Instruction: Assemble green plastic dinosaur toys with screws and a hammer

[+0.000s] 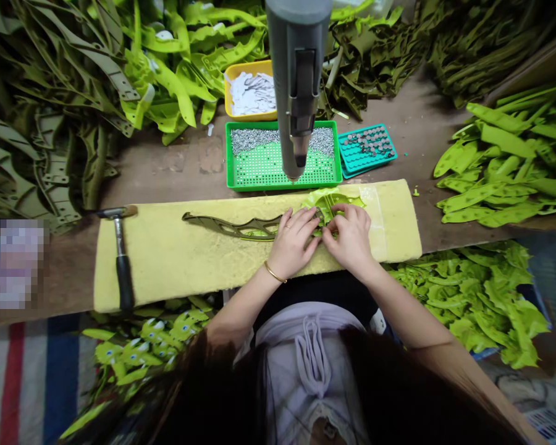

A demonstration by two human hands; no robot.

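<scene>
Nearest to the camera hangs the person's dark hair (204, 395), and under it is a pale lilac top (301, 371) with a knotted drawstring. Big piles of leaf-shaped green pieces (482, 296) lie on both sides, bright green and dark olive, on the floor and along the back of the wooden workbench (417, 117). On this bench lies a long yellow foam pad (176, 272), and above it stands a grey machine column (297, 74) with its tip pointing down over a green pegged tray (282, 167) with small metal pieces. Beside this tray are a yellow tray (250, 93) with white paper bits and a small teal tray (366, 148) with dark studs. A hammer (119, 247) with black handle rests on the left end of the pad.

Both hands are close together on the pad. The left hand (291, 242) and the right hand (351, 238) hold a bright green piece (333, 199) with bent fingers, in a narrow grip. A long dark olive piece (231, 227) lies on the pad and reaches to the left hand. The left wrist wears a gold bracelet (274, 272).
</scene>
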